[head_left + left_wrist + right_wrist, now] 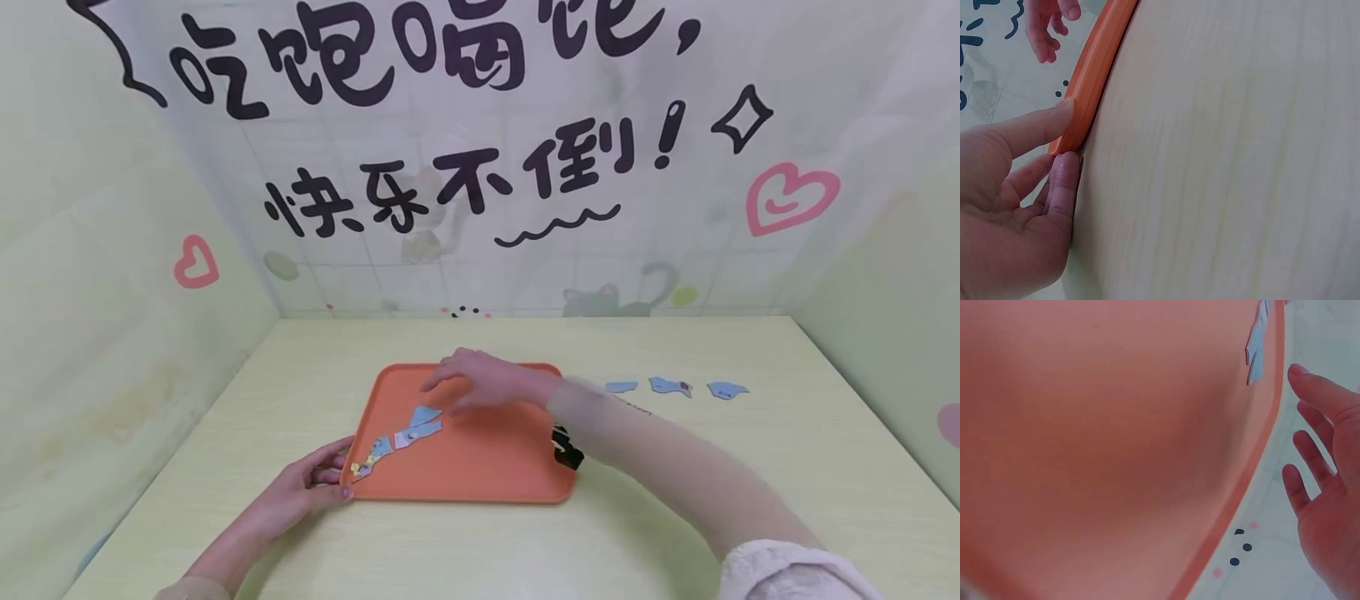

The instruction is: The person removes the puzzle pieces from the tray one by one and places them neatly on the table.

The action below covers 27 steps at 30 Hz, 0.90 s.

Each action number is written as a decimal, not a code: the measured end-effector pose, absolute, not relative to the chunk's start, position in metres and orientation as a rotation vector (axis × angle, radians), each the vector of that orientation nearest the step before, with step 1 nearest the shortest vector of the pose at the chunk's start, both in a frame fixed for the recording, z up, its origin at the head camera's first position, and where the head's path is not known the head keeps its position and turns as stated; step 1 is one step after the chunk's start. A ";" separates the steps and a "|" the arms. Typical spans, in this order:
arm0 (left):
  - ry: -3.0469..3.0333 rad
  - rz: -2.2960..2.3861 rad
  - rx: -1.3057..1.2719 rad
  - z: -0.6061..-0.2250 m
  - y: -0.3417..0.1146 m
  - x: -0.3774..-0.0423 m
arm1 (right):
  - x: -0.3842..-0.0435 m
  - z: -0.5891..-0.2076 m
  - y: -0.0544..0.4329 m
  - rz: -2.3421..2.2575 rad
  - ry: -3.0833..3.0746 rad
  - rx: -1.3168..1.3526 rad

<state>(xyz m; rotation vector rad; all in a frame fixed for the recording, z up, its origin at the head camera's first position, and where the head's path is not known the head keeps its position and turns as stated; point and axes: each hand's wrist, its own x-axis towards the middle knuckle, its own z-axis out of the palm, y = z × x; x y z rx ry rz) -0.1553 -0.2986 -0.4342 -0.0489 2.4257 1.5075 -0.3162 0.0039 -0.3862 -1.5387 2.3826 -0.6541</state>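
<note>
My left hand [303,492] pinches the flat orange plastic tray's [480,467] corner; my right hand [483,381] hovers released above blue puzzle pieces [416,427].

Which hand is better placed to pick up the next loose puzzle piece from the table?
Probably the right hand: it hovers open above the orange tray, on the side nearest the loose pieces. The left hand is holding the tray's near-left corner.

Bright, even light; blurred wrist close-ups
</note>
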 end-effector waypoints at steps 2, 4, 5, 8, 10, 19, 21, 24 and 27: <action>2.420 1.514 -0.044 -0.434 -0.298 -0.155 | -0.321 -0.391 -0.002 -0.686 2.322 -1.559; 2.415 1.519 -0.041 -0.433 -0.297 -0.155 | -0.325 -0.397 -0.008 -0.714 2.268 -1.573; 2.415 1.521 -0.038 -0.433 -0.297 -0.155 | -0.326 -0.399 -0.011 -0.713 2.256 -1.571; 2.418 1.520 -0.033 -0.432 -0.297 -0.155 | -0.329 -0.406 -0.018 -0.730 2.228 -1.546; 2.420 1.518 -0.031 -0.432 -0.297 -0.155 | -0.330 -0.408 -0.022 -0.773 2.195 -1.499; 2.416 1.511 -0.042 -0.431 -0.297 -0.155 | -0.331 -0.415 -0.028 -0.768 2.143 -1.487; 2.416 1.509 -0.047 -0.431 -0.297 -0.155 | -0.332 -0.415 -0.029 -0.705 2.181 -1.542; 2.417 1.505 -0.042 -0.430 -0.297 -0.154 | -0.332 -0.416 -0.031 -0.621 2.238 -1.606; 2.416 1.504 -0.042 -0.431 -0.297 -0.154 | -0.332 -0.418 -0.032 -0.584 2.276 -1.595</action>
